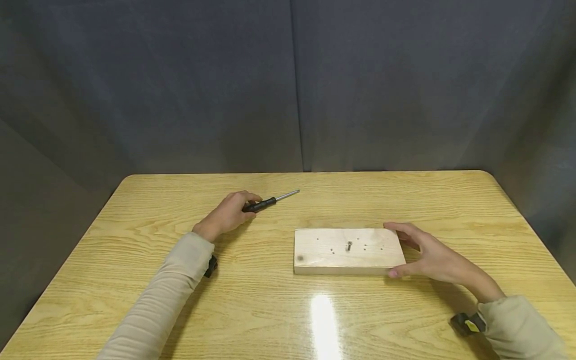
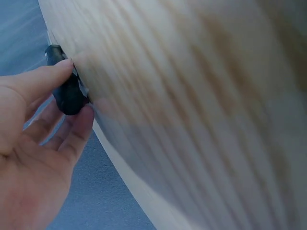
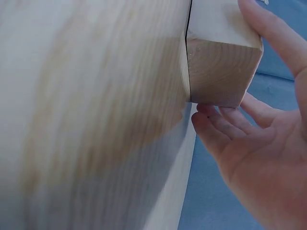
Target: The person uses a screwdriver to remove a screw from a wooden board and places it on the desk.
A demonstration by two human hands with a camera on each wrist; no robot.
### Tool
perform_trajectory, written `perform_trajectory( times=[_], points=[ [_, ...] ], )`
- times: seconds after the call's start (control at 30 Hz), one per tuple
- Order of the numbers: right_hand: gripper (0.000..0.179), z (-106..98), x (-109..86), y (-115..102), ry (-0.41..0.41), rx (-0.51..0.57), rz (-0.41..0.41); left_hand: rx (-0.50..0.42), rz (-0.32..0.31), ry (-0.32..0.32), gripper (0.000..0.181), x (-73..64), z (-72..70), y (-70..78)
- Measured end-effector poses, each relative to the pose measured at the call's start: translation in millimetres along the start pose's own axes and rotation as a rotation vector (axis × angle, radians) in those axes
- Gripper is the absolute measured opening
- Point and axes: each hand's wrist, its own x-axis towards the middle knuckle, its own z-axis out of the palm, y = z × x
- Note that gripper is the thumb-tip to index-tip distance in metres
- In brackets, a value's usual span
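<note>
At the left of the table, my left hand [image 1: 230,212] holds a black-handled screwdriver [image 1: 266,202] near its butt end. The metal shaft points away to the right. In the left wrist view, thumb and fingers sit on opposite sides of the dark handle [image 2: 70,93]. A pale wooden block [image 1: 328,257] lies flat right of centre, with several small holes in its top. One screw [image 1: 349,246] stands up from the middle of it. My right hand [image 1: 427,257] grips the block's right end, thumb on the near side and fingers on the far side.
The light wood-grain table [image 1: 148,225] has rounded back corners. Behind it hangs a dark grey-blue curtain [image 1: 202,90], which also runs along both sides. Dark wrist devices show at the left cuff [image 1: 210,266] and right cuff [image 1: 467,324].
</note>
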Motion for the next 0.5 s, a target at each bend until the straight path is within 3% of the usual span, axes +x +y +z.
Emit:
perform_trajectory(
  times=[0.27,0.5],
  points=[
    [0.096,2.1,-0.6,-1.1,0.002,0.018,0.006,-0.03,-0.028,-0.009,0.038,0.2,-0.8,-0.3],
    [0.094,2.3,-1.0,-2.7,0.009,-0.034,0.01,-0.058,-0.035,-0.007,0.029,1.7,0.2,-2.7]
  ],
)
